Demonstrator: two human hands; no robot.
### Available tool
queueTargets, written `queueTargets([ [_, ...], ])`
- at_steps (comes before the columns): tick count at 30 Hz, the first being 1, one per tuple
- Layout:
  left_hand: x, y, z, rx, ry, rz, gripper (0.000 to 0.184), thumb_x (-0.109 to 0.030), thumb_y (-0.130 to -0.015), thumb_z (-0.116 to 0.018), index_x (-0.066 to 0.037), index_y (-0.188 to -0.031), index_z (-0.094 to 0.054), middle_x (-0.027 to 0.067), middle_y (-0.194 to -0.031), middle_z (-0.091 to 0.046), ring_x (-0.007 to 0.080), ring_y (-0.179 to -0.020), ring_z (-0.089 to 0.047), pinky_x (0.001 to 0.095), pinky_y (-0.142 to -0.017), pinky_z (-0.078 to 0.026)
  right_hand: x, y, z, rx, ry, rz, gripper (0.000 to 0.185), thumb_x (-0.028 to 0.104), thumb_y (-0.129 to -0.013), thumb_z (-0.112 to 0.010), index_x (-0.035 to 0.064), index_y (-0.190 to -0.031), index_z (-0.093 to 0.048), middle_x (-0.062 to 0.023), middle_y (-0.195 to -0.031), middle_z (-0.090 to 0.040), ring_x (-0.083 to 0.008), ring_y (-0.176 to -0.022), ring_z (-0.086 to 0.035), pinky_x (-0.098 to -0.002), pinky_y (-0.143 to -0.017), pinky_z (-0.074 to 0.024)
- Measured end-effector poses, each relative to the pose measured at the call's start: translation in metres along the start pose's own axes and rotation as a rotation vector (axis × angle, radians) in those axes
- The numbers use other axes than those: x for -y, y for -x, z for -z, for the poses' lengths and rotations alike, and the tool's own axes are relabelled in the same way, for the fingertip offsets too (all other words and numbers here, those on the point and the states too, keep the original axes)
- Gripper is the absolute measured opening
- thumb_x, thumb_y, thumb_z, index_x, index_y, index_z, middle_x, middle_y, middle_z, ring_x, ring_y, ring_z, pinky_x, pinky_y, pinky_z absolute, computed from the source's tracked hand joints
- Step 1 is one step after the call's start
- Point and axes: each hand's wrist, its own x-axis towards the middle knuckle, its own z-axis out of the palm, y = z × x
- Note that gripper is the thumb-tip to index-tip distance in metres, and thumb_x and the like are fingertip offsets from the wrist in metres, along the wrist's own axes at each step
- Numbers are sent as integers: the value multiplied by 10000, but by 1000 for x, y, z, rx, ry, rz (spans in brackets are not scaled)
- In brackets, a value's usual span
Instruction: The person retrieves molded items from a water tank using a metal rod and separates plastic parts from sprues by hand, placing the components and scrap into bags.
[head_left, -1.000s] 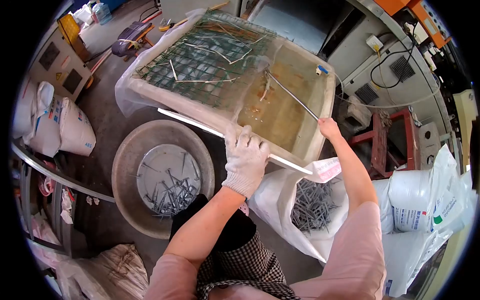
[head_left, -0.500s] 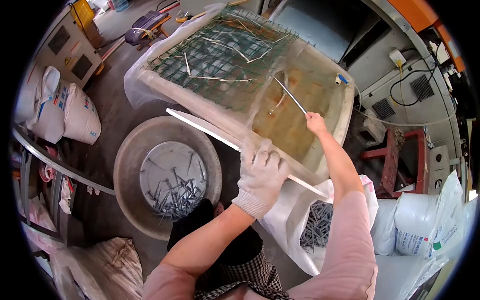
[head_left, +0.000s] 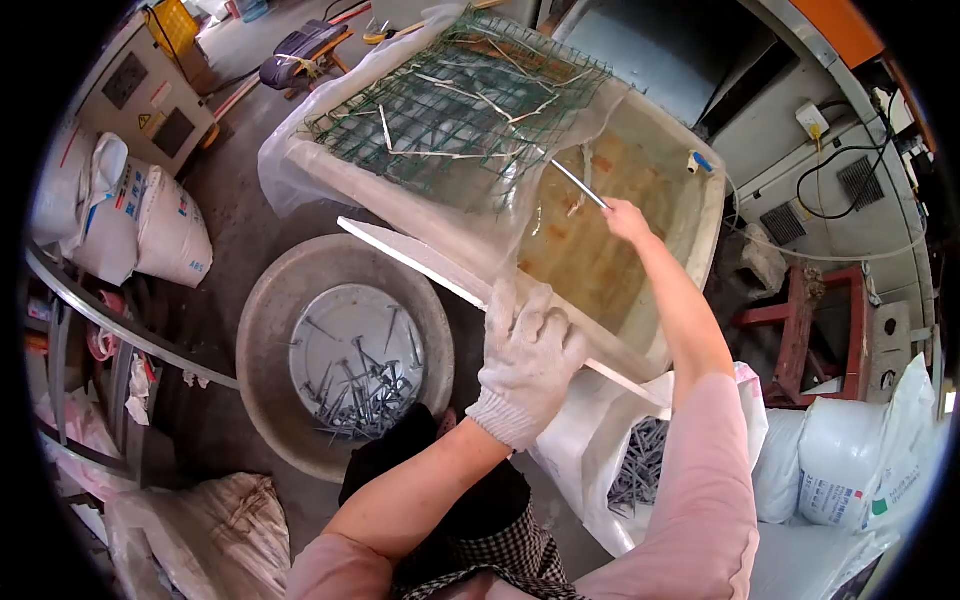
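My left hand (head_left: 528,365), in a white knit glove, is closed over the edge of a long white board (head_left: 415,262) along the near side of a water-filled tub (head_left: 705,225). My bare right hand (head_left: 628,220) grips a thin metal rod (head_left: 578,183) above the tub. The rod slants away to the left, its far end at the clear plastic sheet (head_left: 515,205) beside a green wire mesh (head_left: 420,110); I cannot tell whether it touches. Pale strips lie on the mesh. Another pale strip (head_left: 586,165) is in the brownish water near the rod.
A round basin (head_left: 262,380) holding long grey plastic pieces (head_left: 365,390) stands at left. A white sack (head_left: 580,450) with similar pieces is below the board. Full bags (head_left: 835,460) and a red stand (head_left: 790,340) are at right, with more bags (head_left: 175,235) at left.
My right hand has moved away and slightly left over the tub, carrying the rod toward the plastic sheet. My left hand stays on the board. The view has shifted slightly.
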Motion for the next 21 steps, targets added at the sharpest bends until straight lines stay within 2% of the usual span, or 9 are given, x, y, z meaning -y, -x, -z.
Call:
queueTargets([
  [5, -2, 0, 7, -14, 30, -2, 208, -187, -563, -639, -74, -727, -579, 91, -850, -580, 277, -978, -538, 598, -952, -337, -51, 69, 27, 35, -110, -169, 319, 284, -868, -522, 140, -1131, -631, -192, -1018, -635, -359, -932, -610, -412, -814, -477],
  [7, -2, 2, 5, -10, 37, -13, 205, -184, -561, -641, -75, -724, -580, 91, -853, -584, 277, -975, -540, 599, -952, -337, -56, 93, 34, 25, -291, -373, 309, 277, -875, -511, 140, -1122, -635, -196, -1027, -633, -369, -948, -608, -418, -823, -475],
  [8, -3, 3, 4, -10, 34, -2, 209, -184, -556, -645, -78, -725, -582, 88, -854, -587, 279, -977, -542, 602, -953, -335, -62, 93, 29, 23, -291, -381, 309, 277, -875, -511, 140, -1122, -635, -196, -1027, -633, -369, -948, -608, -418, -823, -475],
  [10, -5, 3, 4, -13, 35, -1, 212, -183, -551, -648, -81, -725, -584, 85, -855, -590, 281, -980, -545, 604, -953, -333, -69, 82, 13, -80, -215, -287, 303, 270, -887, -492, 145, -1121, -637, -194, -1030, -635, -385, -961, -600, -431, -835, -472],
  [11, -6, 4, 6, 0, 38, 10, 214, -188, -550, -649, -86, -727, -587, 81, -861, -593, 284, -986, -549, 608, -952, -332, -46, 80, 19, -101, -100, -260, 288, 256, -893, -473, 135, -1090, -645, -192, -1029, -634, -396, -976, -587, -445, -850, -466],
  [16, -1, 12, -4, 32, -12, 25, 218, -205, -566, -638, -98, -750, -592, 70, -883, -601, 285, -1008, -558, 618, -948, -329, -26, -6, -13, -165, -139, -231, 260, 255, -900, -465, 123, -1036, -642, -197, -1013, -630, -390, -972, -585, -453, -848, -463],
  [19, -2, 6, 2, 25, -9, 5, 212, -203, -609, -594, -86, -786, -586, 78, -901, -593, 276, -1015, -547, 596, -930, -350, -3, -48, -14, -74, -19, -172, 267, 269, -907, -465, 143, -1067, -639, -186, -1026, -635, -368, -981, -595, -444, -846, -465],
  [21, 0, 4, 4, 34, 17, 6, 214, -201, -610, -584, -83, -788, -581, 82, -900, -584, 277, -1025, -535, 586, -916, -359, 3, -60, -18, -75, -67, -156, 270, 276, -910, -470, 146, -1081, -634, -182, -1032, -635, -364, -984, -596, -439, -842, -468],
])
